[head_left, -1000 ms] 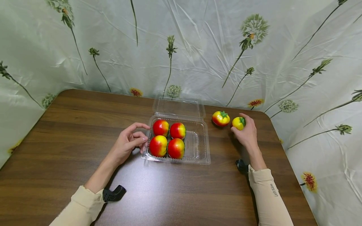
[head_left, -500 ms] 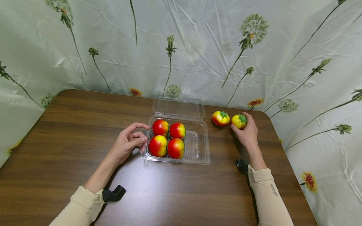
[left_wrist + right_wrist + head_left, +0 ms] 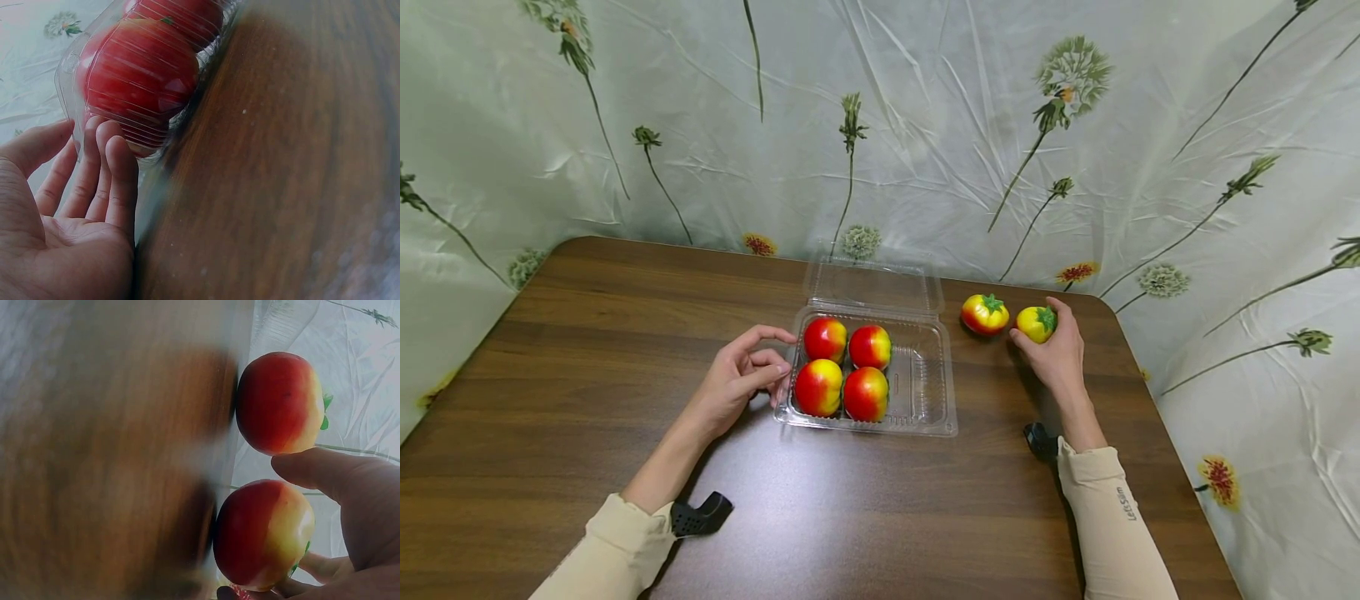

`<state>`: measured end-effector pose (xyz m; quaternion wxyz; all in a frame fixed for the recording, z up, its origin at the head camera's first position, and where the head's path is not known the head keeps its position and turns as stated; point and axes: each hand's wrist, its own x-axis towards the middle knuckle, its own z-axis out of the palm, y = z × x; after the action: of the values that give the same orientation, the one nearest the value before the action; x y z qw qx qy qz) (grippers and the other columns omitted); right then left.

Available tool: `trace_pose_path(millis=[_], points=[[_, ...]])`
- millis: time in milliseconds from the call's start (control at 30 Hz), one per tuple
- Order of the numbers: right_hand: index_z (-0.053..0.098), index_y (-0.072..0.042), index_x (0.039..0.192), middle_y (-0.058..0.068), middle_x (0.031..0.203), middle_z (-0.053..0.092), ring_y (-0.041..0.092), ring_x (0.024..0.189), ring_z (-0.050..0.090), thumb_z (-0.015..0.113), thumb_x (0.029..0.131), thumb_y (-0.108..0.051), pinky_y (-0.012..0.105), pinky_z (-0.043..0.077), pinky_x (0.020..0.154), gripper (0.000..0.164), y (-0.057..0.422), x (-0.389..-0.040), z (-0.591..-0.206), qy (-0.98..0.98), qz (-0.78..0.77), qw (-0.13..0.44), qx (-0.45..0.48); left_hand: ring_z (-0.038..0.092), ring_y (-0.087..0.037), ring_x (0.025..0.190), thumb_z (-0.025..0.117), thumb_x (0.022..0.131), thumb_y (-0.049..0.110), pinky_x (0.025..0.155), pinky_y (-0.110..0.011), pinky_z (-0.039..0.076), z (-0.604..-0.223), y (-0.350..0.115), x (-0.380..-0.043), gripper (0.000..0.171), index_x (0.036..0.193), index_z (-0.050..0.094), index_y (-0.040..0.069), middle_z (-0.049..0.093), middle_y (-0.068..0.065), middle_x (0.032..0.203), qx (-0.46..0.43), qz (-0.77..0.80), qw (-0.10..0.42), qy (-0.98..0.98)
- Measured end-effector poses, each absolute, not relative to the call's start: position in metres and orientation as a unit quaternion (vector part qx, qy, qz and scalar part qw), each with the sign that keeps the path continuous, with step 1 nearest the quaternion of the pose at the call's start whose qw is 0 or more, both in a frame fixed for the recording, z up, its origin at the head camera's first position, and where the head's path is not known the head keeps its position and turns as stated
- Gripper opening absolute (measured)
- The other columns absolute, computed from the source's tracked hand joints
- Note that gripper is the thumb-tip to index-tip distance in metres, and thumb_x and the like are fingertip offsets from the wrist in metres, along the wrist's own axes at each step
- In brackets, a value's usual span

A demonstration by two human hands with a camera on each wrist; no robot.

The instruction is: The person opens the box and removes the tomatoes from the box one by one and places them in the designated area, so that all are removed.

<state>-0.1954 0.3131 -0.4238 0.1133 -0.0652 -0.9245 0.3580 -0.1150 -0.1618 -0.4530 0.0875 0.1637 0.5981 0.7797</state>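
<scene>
In the head view my right hand (image 3: pixel 1060 346) curls its thumb and fingers round a red-and-yellow toy fruit with a green calyx (image 3: pixel 1036 324), at the table's back right. From the right wrist, the thumb (image 3: pixel 306 470) shows between this fruit (image 3: pixel 262 534) and its neighbour, with fingers along the far side. That second toy fruit (image 3: pixel 985 314) sits just to the left. My left hand (image 3: pixel 739 379) rests at the left side of a clear plastic clamshell box (image 3: pixel 917 429), fingers relaxed. From the left wrist, its fingertips (image 3: pixel 112 128) lie against the box wall.
Several toy fruits (image 3: pixel 818 387) fill the left and middle of the box, two rows deep. The box's lid (image 3: pixel 876 283) stands folded back toward the floral curtain (image 3: pixel 925 125) behind the table. The wooden table (image 3: pixel 865 517) has a rounded back right corner.
The fruit at my right hand has turned so more of its green calyx shows, and has shifted slightly right. My left hand and the box stay put.
</scene>
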Motion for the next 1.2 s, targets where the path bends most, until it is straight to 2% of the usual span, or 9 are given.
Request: trace_pose_path(millis=[333,567,733,967,1200], points=[[0.038,-0.002,0.157,0.028,0.153,0.045,0.045,0.135,0.046,0.077,0.089,-0.016,0.058,0.036,0.120,0.079,0.3131,-0.1955,-0.4237,-0.927,0.351,0.114,-0.067,0.062,-0.022,0.061,0.058,0.102,-0.008,0.054,-0.028,0.058,-0.4538,-0.1619,-0.1157,0.034,0.134,0.054,0.001,0.072,-0.007,0.081,0.167,0.780,0.087,0.597],[0.039,-0.003,0.157,0.027,0.154,0.046,0.045,0.134,0.047,0.073,0.088,-0.011,0.057,0.038,0.115,0.077,0.3133,-0.1949,-0.4233,-0.924,0.360,0.110,-0.065,0.062,-0.021,0.062,0.058,0.102,-0.008,0.054,-0.028,0.057,-0.4530,-0.1616,-0.1158,0.033,0.134,0.053,0.000,0.071,-0.008,0.081,0.171,0.781,0.088,0.595],[0.038,-0.003,0.157,0.028,0.154,0.048,0.045,0.135,0.048,0.073,0.089,-0.009,0.057,0.037,0.117,0.077,0.3147,-0.1963,-0.4255,-0.924,0.362,0.108,-0.058,0.062,-0.021,0.061,0.058,0.102,-0.008,0.054,-0.028,0.057,-0.4530,-0.1615,-0.1159,0.033,0.134,0.053,0.000,0.071,-0.008,0.081,0.170,0.779,0.088,0.597],[0.037,-0.003,0.157,0.028,0.154,0.048,0.046,0.137,0.048,0.074,0.091,-0.012,0.058,0.036,0.120,0.077,0.3156,-0.1964,-0.4268,-0.923,0.365,0.106,-0.058,0.062,-0.021,0.061,0.059,0.102,-0.008,0.054,-0.028,0.057,-0.4529,-0.1617,-0.1156,0.034,0.134,0.054,0.001,0.072,-0.008,0.081,0.167,0.779,0.088,0.598],[0.038,-0.003,0.157,0.027,0.153,0.049,0.045,0.134,0.050,0.076,0.090,-0.016,0.057,0.038,0.117,0.077,0.3147,-0.1954,-0.4258,-0.922,0.367,0.111,-0.063,0.062,-0.021,0.061,0.058,0.102,-0.009,0.054,-0.028,0.057,-0.4531,-0.1617,-0.1158,0.034,0.134,0.053,0.000,0.072,-0.008,0.082,0.169,0.780,0.087,0.597]])
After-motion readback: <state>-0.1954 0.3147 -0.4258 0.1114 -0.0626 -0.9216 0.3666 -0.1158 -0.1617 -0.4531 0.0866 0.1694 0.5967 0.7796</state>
